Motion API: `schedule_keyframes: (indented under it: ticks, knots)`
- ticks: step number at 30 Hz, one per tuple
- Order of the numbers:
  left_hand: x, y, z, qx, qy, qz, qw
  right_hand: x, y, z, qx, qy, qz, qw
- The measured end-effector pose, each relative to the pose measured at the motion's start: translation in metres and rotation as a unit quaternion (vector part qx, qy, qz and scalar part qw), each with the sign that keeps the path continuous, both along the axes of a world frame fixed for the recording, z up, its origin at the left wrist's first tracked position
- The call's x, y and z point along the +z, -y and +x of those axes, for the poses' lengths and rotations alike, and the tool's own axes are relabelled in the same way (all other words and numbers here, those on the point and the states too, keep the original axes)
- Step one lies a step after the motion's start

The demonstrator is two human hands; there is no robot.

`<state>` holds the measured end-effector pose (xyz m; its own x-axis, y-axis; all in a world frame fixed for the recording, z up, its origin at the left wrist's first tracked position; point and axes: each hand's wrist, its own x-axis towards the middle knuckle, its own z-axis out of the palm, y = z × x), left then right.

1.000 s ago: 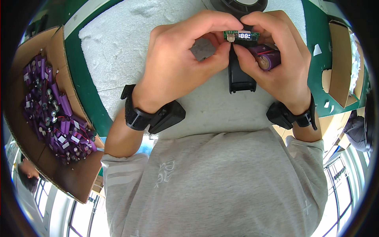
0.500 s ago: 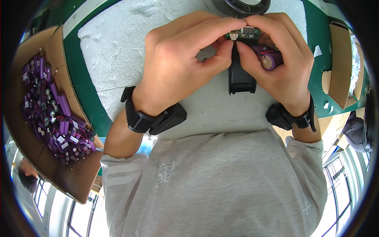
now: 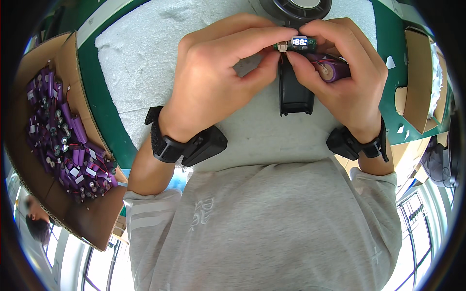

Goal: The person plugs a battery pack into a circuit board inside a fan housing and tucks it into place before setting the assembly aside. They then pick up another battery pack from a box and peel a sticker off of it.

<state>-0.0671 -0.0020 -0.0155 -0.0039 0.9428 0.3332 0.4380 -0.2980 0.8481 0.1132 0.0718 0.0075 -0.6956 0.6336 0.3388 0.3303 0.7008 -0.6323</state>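
My left hand (image 3: 213, 68) pinches the left end of a small green circuit board (image 3: 305, 47), at its pale connector (image 3: 282, 47). The board's small display glows white. My right hand (image 3: 357, 80) grips the board's other side between thumb and fingers. A purple cylindrical battery (image 3: 335, 71) with a red wire lies within the right hand's curl. Below the fingers lies a long black plastic housing (image 3: 296, 99). At the top edge sits a round black part with a pale centre (image 3: 303, 2); the hands hide how it meets the housing.
White foam sheet (image 3: 141, 58) covers much of the green table (image 3: 395, 89). To the left stands a cardboard box (image 3: 92, 213) of purple batteries with wires. A smaller cardboard box (image 3: 417, 80) is at right, with white scraps nearby. Another person (image 3: 36, 220) shows at far left.
The board's display has lit up. Both hands have shifted slightly with the board, and its face has tilted. The person at far left has moved.
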Motion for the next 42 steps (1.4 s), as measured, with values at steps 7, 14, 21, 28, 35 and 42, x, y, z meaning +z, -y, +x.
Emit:
schedule_keyframes:
  ticks: [7, 14, 21, 28, 35, 42]
  knots:
    - [-0.003, 0.0, 0.0, 0.013, 0.009, -0.004, 1.0, 0.001, -0.002, 0.001, 0.008, 0.002, -0.002, 1.0]
    - [-0.002, 0.0, 0.002, 0.033, -0.007, 0.012, 0.999, 0.0, -0.001, -0.001, 0.001, -0.004, -0.011, 1.0]
    - [0.002, 0.001, 0.001, 0.037, -0.051, 0.025, 0.998, 0.002, 0.0, -0.002, -0.005, -0.013, -0.007, 1.0]
    - [0.001, 0.002, 0.0, 0.023, -0.049, 0.017, 0.998, 0.006, 0.0, -0.003, 0.003, 0.014, 0.041, 0.999]
    - [-0.002, 0.002, -0.002, -0.001, -0.028, 0.008, 1.0, 0.002, -0.002, -0.001, 0.015, -0.002, 0.022, 1.0]
    - [0.023, -0.005, 0.002, -0.019, 0.067, -0.134, 0.989, 0.001, 0.004, 0.0, -0.034, -0.012, -0.072, 0.997]
